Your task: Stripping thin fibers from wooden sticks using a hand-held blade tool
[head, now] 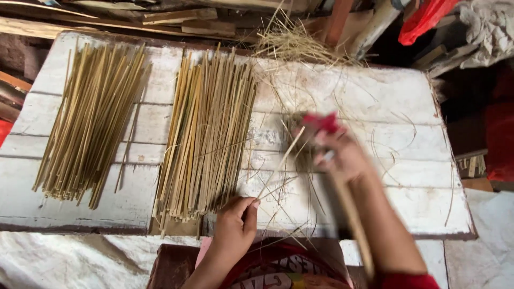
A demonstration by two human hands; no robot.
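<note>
- Your left hand [235,227], lower centre of frame, pinches the near end of one thin bamboo strip [281,160], fingers closed on it, likely to steady it.
- The strip's long axis runs diagonally, near end lower centre, far end pointing up-right toward your right hand [340,155].
- Right hand, centre-right, is blurred; it looks closed around a red-handled tool [323,123], and a tangle of shavings [300,144] sits by it. Exact grip: cannot tell.
- Two bundles of strips lie lengthwise on the white counter [375,96]: left bundle [91,123], middle bundle [206,134].
- Loose straw [292,40] at top centre.
</note>
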